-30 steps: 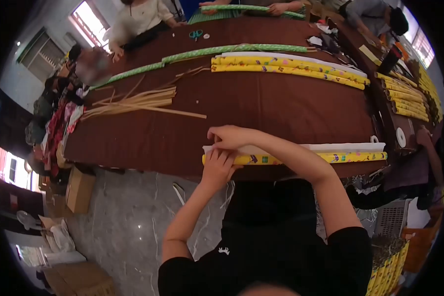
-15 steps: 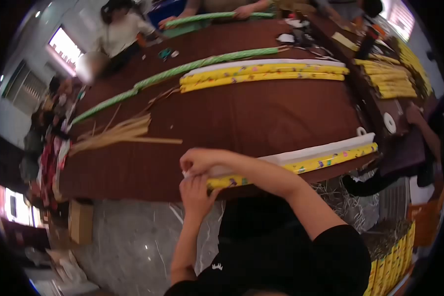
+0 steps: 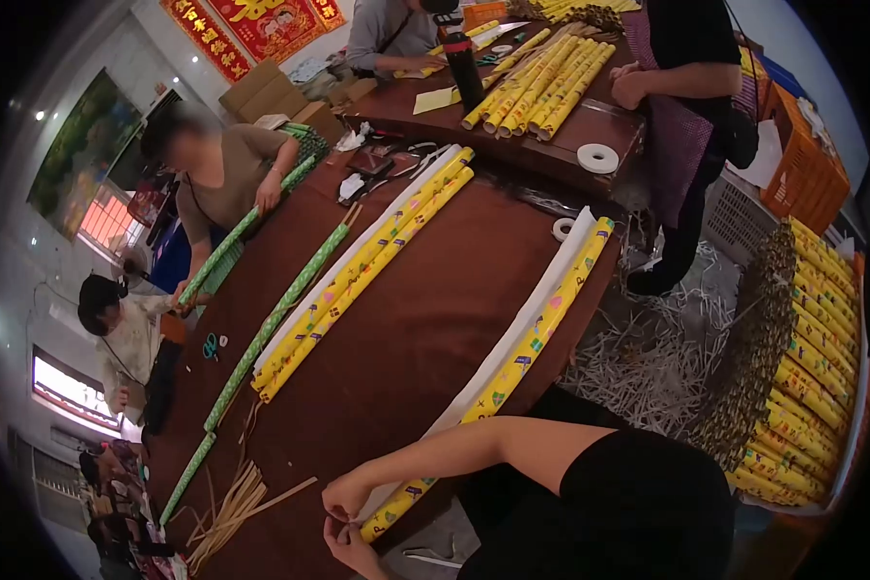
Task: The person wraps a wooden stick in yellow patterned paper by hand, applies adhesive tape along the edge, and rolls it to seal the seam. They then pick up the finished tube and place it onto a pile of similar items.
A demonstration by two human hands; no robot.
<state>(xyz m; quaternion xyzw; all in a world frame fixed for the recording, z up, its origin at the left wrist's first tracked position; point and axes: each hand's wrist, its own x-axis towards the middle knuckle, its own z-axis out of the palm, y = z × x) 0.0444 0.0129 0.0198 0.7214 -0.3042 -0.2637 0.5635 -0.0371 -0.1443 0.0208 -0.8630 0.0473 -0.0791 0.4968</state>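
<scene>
A roll of yellow wrapping paper (image 3: 524, 362) with a colourful print lies along the near edge of the table, its white inner side (image 3: 498, 372) turned up as a flap. At the roll's near end my right hand (image 3: 350, 493) pinches the corner of the paper. Just below it, my left hand (image 3: 356, 556) has its fingers closed around the same end, thumb and fingertips almost meeting those of the right. Exactly what lies between the fingertips is partly hidden.
Yellow rolls (image 3: 358, 280) and a long green wrapped stick (image 3: 278, 314) lie across the brown table (image 3: 435, 290). Thin wooden strips (image 3: 232, 512) sit at left. A tape roll (image 3: 563, 229) is beyond the far end. A co-worker (image 3: 232, 179) holds a green roll. Shredded paper covers the floor (image 3: 648, 358).
The head view has turned and tilted to the right, so the table appears slanted and the stacked yellow rolls show more. Both hands remain at the roll's near end.
</scene>
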